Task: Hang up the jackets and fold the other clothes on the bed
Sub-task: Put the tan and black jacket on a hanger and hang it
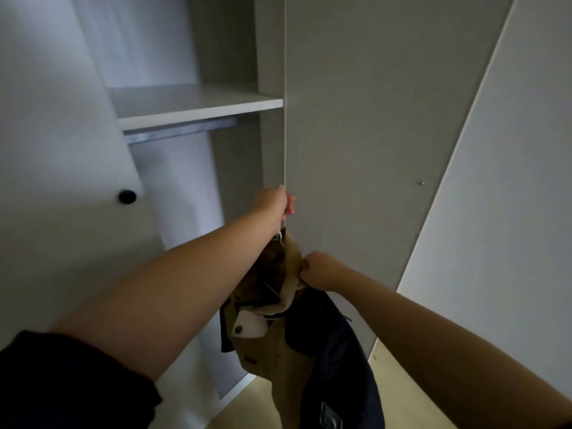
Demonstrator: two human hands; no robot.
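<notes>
Up at the open wardrobe, the tan jacket hangs in mid-air below both hands, in front of the grey door panel. The right hand is a closed fist bunched on the collar fabric at the jacket's top edge. The left hand is higher, at the panel's edge, fingers curled — whether they grip the panel or the white hanger hook just beneath them, I cannot tell.

The jacket is tan with a dark button on a white tab near the collar. Dark navy cloth lies against its right side; lining or a second garment, I cannot say.

Its long axis runs roughly upright — collar toward the hands, hem down toward the pale floor and out of view. The rail under the shelf is well above it.
</notes>
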